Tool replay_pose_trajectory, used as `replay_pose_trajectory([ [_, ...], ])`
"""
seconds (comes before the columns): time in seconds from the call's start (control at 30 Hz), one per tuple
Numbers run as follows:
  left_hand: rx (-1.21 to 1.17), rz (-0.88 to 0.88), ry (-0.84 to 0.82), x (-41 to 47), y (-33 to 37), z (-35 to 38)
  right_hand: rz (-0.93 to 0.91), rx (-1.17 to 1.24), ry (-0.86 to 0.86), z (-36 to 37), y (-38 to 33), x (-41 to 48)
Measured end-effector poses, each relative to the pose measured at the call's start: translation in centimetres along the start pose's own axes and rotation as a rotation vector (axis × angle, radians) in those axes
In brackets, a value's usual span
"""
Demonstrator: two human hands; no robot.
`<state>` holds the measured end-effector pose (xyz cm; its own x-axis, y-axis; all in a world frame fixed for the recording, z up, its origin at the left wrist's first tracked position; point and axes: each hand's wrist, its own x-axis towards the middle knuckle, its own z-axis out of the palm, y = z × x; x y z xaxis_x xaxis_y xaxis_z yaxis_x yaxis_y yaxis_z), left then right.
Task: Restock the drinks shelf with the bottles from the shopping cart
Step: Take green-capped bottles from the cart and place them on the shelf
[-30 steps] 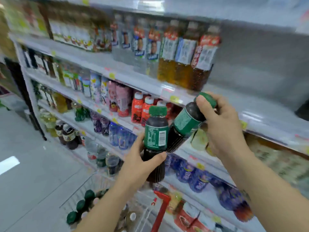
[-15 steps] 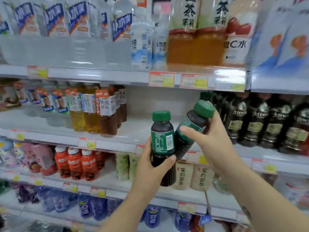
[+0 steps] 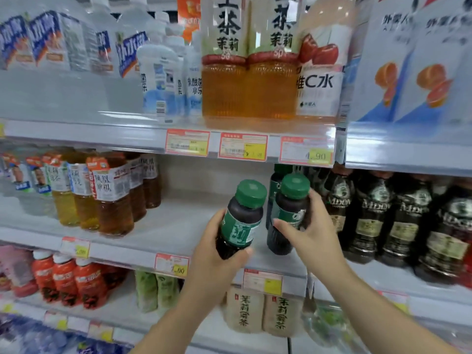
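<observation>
Holding dark-liquid, green-capped bottles: left hand (image 3: 217, 261) one (image 3: 240, 221), right hand (image 3: 310, 236) another (image 3: 286, 215).

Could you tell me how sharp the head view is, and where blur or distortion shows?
Head view: the centre is fairly sharp, with both green-capped bottles, in the left hand and right hand, clear; the lower-left corner is smeared, and the blue bottles there are unreadable; shelf edges bow from the wide lens; lighting is even, with soft glare on the water bottles.

Price tag marked 4.90 (image 3: 307, 151) hung in my view. Left of it, two more price tags (image 3: 187, 142). Directly above it, vitamin C water (image 3: 318, 80). Far below-left, red bottles (image 3: 65, 283).
</observation>
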<state>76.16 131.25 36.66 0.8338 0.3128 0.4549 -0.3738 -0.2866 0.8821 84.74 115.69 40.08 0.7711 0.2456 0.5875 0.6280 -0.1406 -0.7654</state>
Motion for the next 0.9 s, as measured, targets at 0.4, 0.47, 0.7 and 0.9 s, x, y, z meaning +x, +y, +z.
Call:
replay_pose_trajectory([
  [0.4, 0.058, -0.079, 0.021, 8.0, -2.5, 3.6, 0.230, -0.091, -0.073, 1.0, 4.3, 1.2],
  [0.47, 0.070, -0.104, 0.029, 9.1, -3.3, 4.3, 0.243, -0.127, -0.097, 0.9, 4.8, 1.2],
  [0.7, 0.109, -0.148, -0.126, 11.0, -3.8, 4.7, 0.238, -0.186, -0.105, 1.1, 5.3, 1.7],
  [0.9, 0.201, -0.167, -0.139, 10.9, -4.7, 2.8, 0.278, -0.162, -0.119, 1.0, 5.5, 1.6],
])
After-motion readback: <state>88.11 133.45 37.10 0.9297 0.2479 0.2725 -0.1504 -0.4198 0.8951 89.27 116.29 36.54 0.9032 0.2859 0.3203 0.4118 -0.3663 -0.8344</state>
